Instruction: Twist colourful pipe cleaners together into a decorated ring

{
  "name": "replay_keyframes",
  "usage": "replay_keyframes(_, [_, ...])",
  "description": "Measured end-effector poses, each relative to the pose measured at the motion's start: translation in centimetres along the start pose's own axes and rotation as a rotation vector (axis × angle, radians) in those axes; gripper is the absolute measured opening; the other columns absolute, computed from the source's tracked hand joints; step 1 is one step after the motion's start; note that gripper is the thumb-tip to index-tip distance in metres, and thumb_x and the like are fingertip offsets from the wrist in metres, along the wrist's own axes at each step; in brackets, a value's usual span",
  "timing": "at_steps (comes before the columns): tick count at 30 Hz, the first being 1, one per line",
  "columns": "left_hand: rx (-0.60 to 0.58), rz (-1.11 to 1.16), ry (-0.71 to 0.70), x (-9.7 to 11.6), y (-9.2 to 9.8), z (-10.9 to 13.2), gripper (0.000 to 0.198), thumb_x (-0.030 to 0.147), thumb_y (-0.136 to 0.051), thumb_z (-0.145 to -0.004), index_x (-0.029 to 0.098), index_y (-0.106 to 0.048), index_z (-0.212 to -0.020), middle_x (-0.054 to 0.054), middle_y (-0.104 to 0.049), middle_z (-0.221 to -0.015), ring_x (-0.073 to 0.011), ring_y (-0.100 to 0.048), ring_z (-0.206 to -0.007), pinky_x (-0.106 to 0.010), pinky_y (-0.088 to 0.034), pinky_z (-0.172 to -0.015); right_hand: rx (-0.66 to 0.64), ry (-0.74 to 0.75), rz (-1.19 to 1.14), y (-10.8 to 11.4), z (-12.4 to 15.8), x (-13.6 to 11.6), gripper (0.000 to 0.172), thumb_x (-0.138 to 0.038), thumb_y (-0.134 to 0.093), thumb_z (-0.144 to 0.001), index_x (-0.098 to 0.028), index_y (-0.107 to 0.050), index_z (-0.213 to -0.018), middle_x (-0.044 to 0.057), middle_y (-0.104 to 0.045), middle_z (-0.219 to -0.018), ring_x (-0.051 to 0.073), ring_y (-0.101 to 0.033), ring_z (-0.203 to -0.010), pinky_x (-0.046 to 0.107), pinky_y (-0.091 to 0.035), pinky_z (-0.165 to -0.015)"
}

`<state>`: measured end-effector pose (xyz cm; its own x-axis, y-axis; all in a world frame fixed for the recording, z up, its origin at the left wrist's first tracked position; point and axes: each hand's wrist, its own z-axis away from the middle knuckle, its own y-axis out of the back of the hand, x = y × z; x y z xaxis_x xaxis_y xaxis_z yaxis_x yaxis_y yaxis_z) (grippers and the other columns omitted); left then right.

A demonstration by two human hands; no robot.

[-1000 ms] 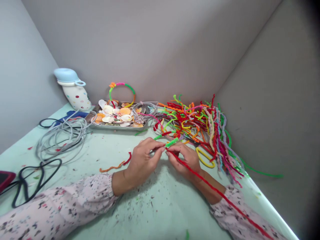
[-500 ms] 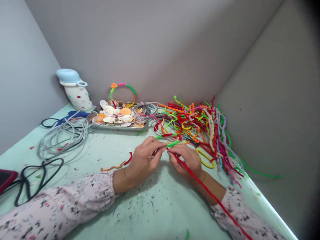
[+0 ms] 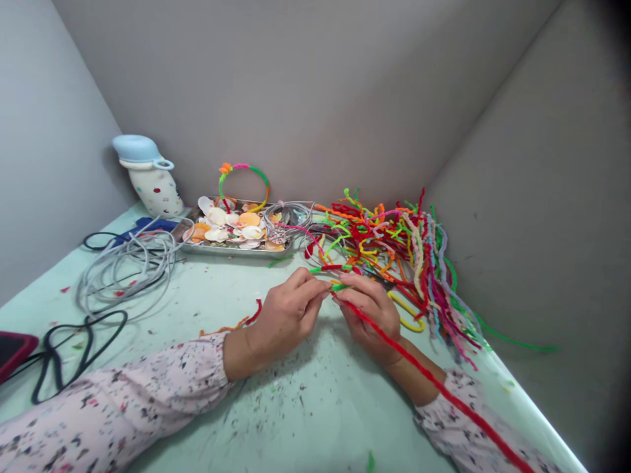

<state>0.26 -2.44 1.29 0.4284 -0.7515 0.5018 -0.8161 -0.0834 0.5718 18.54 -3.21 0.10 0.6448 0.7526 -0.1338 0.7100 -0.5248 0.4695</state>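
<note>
My left hand [image 3: 290, 309] pinches thumb and forefinger at the junction of a red pipe cleaner [image 3: 428, 372] and a band wrapped in green and red pipe cleaner [image 3: 331, 268]. Facing it, my right hand [image 3: 371, 316] is closed around the same spot, its fingers over the green part of the band. From the fingertips the long red strand runs back across my right forearm to the bottom edge. Much of the band is hidden behind both hands. Beside my left wrist lies a short orange and red pipe cleaner piece [image 3: 254, 311].
A metal tray [image 3: 236, 251] of seashells stands at the back, with a finished-looking colourful ring [image 3: 269, 180] upright on it. Pipe cleaners [image 3: 389, 236] pile up at right. Coiled grey wire [image 3: 123, 272], a black cord [image 3: 59, 368] and a bottle [image 3: 152, 187] occupy the left.
My right fingers have shifted up over the green part of the band, covering more of it. The red strand's loose length has swung slightly to the right.
</note>
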Motion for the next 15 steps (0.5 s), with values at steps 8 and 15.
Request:
replay_keyframes(8, [-0.051,-0.045,0.011,0.00,-0.18,0.26,0.023,0.014,-0.044,-0.089,0.020,-0.062,-0.102,-0.004,-0.056,-0.086,-0.0125,-0.053,-0.075,-0.023,-0.043,-0.065,-0.069,-0.101,-0.168,-0.83,0.91,0.76,0.021,-0.014,-0.054,-0.086,-0.026,-0.057,-0.104,0.005,-0.069,-0.105,0.018,-0.065,-0.101,0.035,-0.054,-0.088])
replay_keyframes(15, [-0.022,0.214,0.205,0.30,-0.11,-0.36,0.016,0.020,-0.052,-0.087,0.018,-0.066,-0.092,-0.003,-0.061,-0.082,-0.0132,-0.055,-0.077,-0.024,-0.043,-0.070,-0.056,-0.104,-0.172,-0.96,1.02,0.84,0.027,-0.010,-0.057,-0.083,-0.026,-0.056,-0.104,0.005,-0.068,-0.103,0.017,-0.065,-0.099,0.035,-0.054,-0.087])
